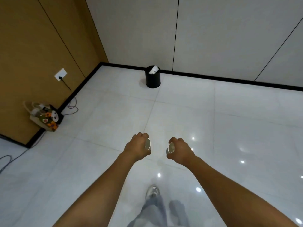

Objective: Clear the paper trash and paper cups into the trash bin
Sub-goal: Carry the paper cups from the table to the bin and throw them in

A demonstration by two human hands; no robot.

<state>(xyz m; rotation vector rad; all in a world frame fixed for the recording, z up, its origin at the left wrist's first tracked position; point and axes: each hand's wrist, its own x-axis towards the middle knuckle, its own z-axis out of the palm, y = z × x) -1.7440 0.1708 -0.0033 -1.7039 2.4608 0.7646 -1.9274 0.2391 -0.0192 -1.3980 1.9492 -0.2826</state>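
Paper cups, one gripped in the curled fingers of the left hand (138, 147) and one in the right hand (179, 150), ride out front, ready for the trash bin (152, 79) well ahead by the wall.

A glossy white tiled floor (213, 112) fills most of the view, dotted with small bright reflections of ceiling lights toward its right edge. A brown panelled wall (32, 46) runs along the left and a pale grey panelled wall (213, 30) along the far side, both edged by a black skirting board (213, 77). A white wall socket (60, 74) holds a black plug (its cable (72, 107) trails onto the floor), and a patterned bag (45, 116) leans at the foot of the brown wall.
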